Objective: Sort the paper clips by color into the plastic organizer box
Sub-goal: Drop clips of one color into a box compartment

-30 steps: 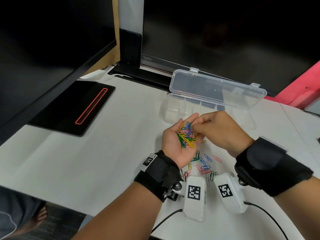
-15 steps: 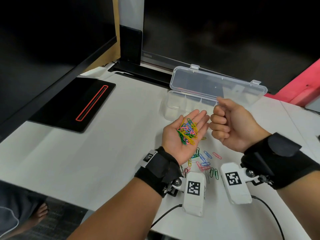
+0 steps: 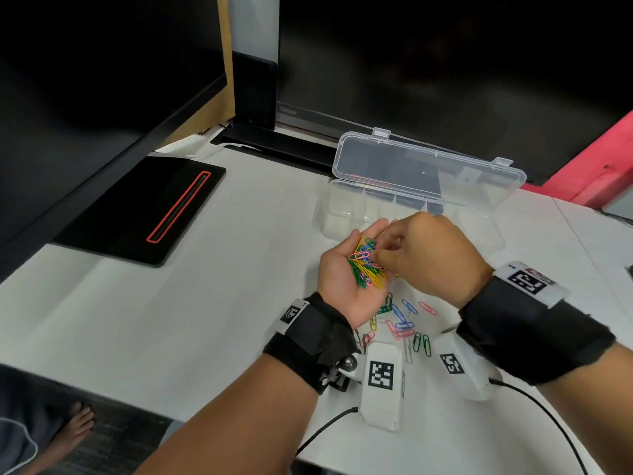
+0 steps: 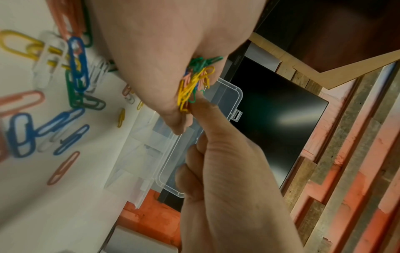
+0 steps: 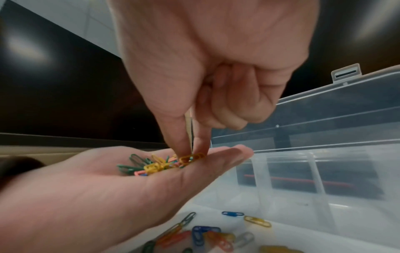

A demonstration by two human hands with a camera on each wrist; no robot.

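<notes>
Right now, relative to the plastic organizer box:

Left hand: you are holding your left hand (image 3: 346,272) palm up just in front of the plastic organizer box (image 3: 346,214), fingers nearly straight and relaxed, cradling a small heap of paper clips (image 3: 366,267) in green, yellow, pink and blue.

Right hand: you are reaching your right hand (image 3: 431,255) over that palm, again just in front of the box; thumb and forefinger are pinching a yellow clip (image 5: 192,157) at the edge of the heap, while the other fingers are curling into the palm.

Box: its clear lid (image 3: 428,169) is standing open at the back, and the dividers are showing between compartments; what is lying inside cannot be told.

Loose clips: more clips (image 3: 404,323) are lying scattered on the white table (image 3: 171,320), nearer to you than the box and below your hands.

Monitor stand: a black base (image 3: 137,214) is sitting well to the left of the box.
</notes>
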